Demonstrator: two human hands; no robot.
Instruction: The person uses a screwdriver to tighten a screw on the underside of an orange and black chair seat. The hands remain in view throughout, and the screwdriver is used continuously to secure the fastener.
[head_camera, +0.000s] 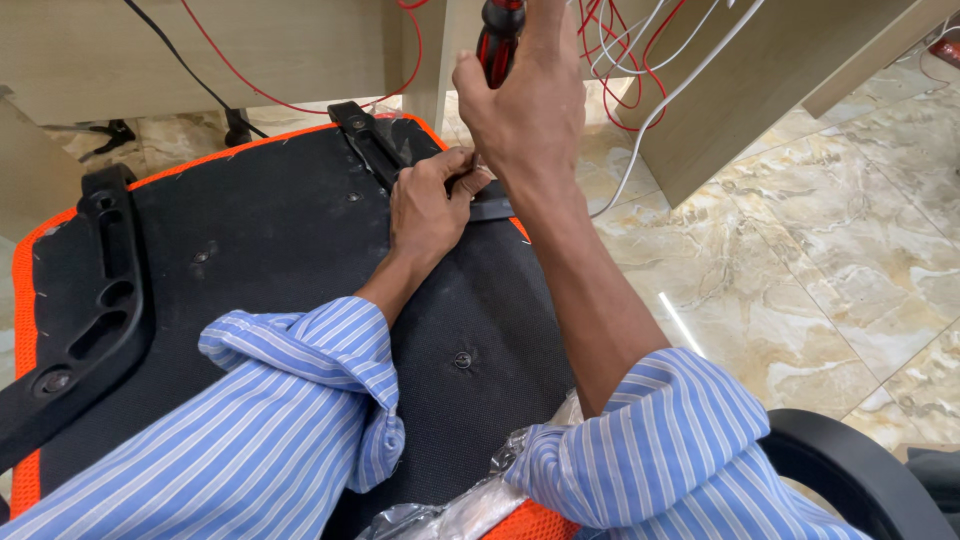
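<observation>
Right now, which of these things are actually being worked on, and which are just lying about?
In use:
- screwdriver, gripped by the right hand
- black bracket, steadied by the left hand
- black seat base

Lying about:
- second black bracket
- red and white wires
- plastic wrap
- black chair part

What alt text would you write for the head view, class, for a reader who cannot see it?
A right hand grips a red and black screwdriver upright over an upturned black chair seat with orange edging, while the left hand steadies a black armrest bracket. Striped blue sleeves fill the foreground.
</observation>
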